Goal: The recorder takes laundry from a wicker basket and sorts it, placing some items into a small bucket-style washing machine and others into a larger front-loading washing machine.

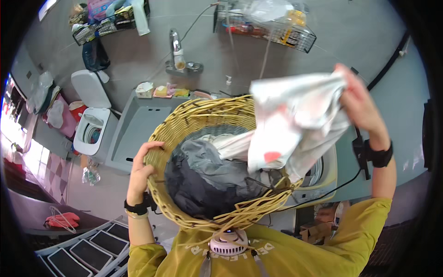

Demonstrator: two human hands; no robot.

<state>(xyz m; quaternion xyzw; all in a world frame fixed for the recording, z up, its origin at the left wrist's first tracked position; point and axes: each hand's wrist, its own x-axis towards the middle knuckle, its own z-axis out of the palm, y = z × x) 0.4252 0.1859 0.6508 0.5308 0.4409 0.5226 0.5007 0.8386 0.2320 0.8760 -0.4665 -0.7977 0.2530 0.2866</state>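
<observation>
Left hand [140, 168] grips the left rim of the wicker basket [184, 124], fingers curled over the weave. Right hand [362, 104], raised at right, pinches a white garment [295, 120] with red marks, fingers closed on its top edge. Garment hangs over the basket's right side. Dark grey clothes [203, 177] fill the basket.

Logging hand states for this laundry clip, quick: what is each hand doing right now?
Left hand: closed on the rim of the wicker laundry basket.
Right hand: closed on a white garment, lifted above the basket.
</observation>
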